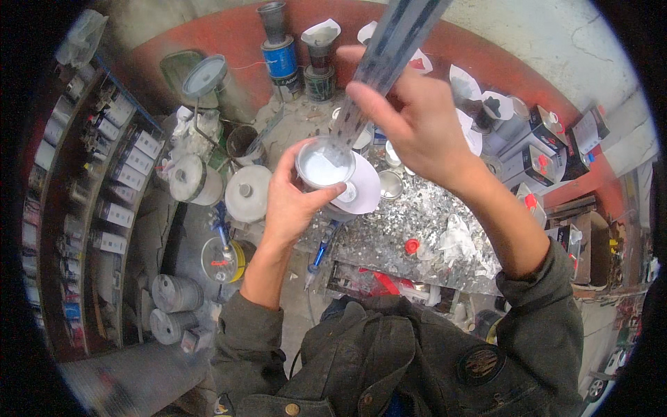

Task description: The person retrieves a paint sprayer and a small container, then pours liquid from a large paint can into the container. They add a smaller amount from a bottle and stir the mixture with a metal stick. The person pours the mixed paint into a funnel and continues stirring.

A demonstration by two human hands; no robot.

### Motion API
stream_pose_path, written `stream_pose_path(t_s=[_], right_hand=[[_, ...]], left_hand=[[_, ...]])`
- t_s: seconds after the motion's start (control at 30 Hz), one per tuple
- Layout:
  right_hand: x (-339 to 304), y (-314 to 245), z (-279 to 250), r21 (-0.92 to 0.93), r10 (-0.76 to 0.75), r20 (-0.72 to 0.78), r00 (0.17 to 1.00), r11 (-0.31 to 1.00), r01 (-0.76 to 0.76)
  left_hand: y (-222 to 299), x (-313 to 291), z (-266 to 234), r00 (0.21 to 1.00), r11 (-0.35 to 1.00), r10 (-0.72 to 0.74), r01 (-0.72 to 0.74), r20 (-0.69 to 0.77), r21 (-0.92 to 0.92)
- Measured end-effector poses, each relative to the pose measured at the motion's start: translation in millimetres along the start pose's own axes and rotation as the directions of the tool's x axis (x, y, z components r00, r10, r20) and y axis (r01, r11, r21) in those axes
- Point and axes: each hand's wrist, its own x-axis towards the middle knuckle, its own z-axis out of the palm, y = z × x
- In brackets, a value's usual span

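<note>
My left hand [292,198] grips a small round cup [324,167] filled with pale white-blue paint, held above the workbench. My right hand [417,121] holds a long flat metal stirring stick [375,62] that slants down from the upper edge, its lower end dipped into the paint in the cup. A white paper cone [365,191] lies just behind and below the cup. Both forearms wear dark grey jacket sleeves pushed up.
The bench top [417,229] is crusted with paint and holds a red cap [412,246], lids and crumpled plastic. Paint cans [281,59] and paper funnels stand at the back. Boxes [549,149] sit right. Shelves of tins [104,181] curve along the left; grey cans [174,292] lie below.
</note>
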Motion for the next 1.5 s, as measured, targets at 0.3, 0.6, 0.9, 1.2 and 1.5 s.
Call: stream_pose_path(t_s=[0.3,0.6,0.9,1.2,1.5], right_hand=[[-22.3,-19.6,-25.5,0.056,0.085,0.068,0.994,0.994,-0.089],[-59.4,-12.1,-102.7,0.008,0.147,0.046,0.988,0.989,-0.147],[-148.2,-17.3,-146.5,-0.091,0.344,-0.053,0.937,0.933,-0.348],[-171.5,-12.3,-205.1,-0.352,0.373,0.018,0.928,0.871,-0.343],[-211.2,-10.6,-200.8,-0.216,0.328,-0.16,0.931,0.909,-0.357]], left_hand=[[12.6,-14.0,30.0,0.996,0.999,-0.03,0.031,0.081,-0.018],[-16.0,-38.9,109.9,0.982,0.997,0.038,-0.024,0.186,-0.076],[-68.6,-67.1,182.0,0.95,0.992,-0.113,0.127,0.291,-0.029],[-86.4,-74.6,226.5,0.937,0.989,-0.056,0.098,0.345,-0.108],[-103.9,-81.8,256.7,0.923,0.982,-0.118,0.164,0.366,-0.096]])
